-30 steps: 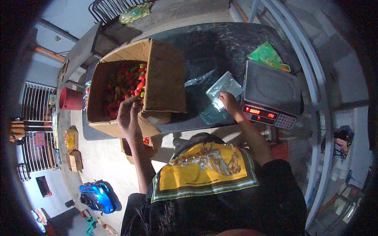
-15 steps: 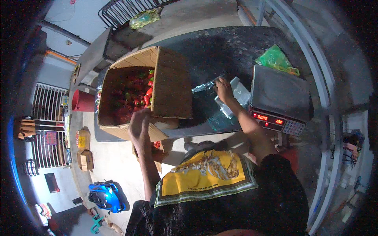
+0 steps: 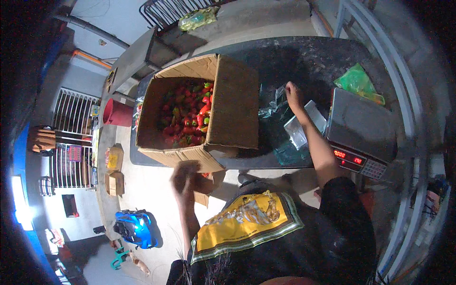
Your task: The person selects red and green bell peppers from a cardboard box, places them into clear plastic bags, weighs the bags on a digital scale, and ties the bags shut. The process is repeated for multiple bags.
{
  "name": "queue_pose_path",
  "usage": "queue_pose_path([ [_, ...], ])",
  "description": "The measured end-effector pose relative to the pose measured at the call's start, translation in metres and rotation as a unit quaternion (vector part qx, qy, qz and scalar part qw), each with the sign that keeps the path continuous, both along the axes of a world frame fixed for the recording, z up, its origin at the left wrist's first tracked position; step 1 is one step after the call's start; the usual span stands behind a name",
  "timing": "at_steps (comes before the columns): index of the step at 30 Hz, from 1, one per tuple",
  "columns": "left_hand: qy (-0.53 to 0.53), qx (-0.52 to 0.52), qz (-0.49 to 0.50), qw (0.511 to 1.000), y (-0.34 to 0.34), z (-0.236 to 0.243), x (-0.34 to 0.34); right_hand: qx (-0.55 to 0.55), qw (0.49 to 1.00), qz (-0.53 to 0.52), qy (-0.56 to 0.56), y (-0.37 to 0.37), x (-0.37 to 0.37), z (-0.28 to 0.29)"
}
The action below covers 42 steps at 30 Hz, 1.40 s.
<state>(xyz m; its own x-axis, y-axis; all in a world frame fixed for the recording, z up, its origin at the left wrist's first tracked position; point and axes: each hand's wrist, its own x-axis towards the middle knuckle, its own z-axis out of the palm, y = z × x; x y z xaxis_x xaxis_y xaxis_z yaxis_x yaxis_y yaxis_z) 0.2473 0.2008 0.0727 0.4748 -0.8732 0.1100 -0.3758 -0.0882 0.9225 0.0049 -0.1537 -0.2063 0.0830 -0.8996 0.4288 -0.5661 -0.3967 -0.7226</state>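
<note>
Cardboard box on the desk, left side, peppers inside. Scale at the right edge, plastic bags between box and scale. Crumpled bag behind the scale. Helmet down on the floor, left.

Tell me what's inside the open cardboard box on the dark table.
The open brown cardboard box holds a heap of small red chili peppers with a few green ones mixed in. Whatever lies beneath the top layer, and the box bottom, is covered.

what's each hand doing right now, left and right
Left hand: blurred, in front of the cardboard box; whether it grips anything cannot be told.
Right hand: pinching a clear plastic bag on the dark table.
</note>
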Motion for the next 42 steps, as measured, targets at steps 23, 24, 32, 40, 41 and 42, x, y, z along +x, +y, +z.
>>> queue_pose_path([
  [23,0.478,-0.014,-0.276,0.834,-0.156,-0.046,-0.149,0.144,0.967,0.204,-0.059,0.294,-0.094,0.148],
  [24,0.454,-0.019,-0.273,0.848,-0.150,-0.037,-0.150,0.146,0.961,0.220,-0.077,0.287,-0.099,0.144],
  [32,0.335,-0.026,-0.349,0.875,-0.123,-0.021,-0.143,0.036,0.924,0.197,-0.325,0.215,-0.111,0.255],
  [40,0.265,-0.017,-0.335,0.904,-0.101,-0.001,-0.145,0.038,0.932,0.255,-0.255,0.198,-0.091,0.271],
  [41,0.277,-0.020,-0.318,0.907,-0.098,0.004,-0.151,0.030,0.937,0.250,-0.241,0.200,-0.089,0.267],
  [42,0.275,-0.008,-0.319,0.907,-0.097,0.008,-0.151,0.022,0.941,0.249,-0.229,0.201,-0.085,0.264],
])
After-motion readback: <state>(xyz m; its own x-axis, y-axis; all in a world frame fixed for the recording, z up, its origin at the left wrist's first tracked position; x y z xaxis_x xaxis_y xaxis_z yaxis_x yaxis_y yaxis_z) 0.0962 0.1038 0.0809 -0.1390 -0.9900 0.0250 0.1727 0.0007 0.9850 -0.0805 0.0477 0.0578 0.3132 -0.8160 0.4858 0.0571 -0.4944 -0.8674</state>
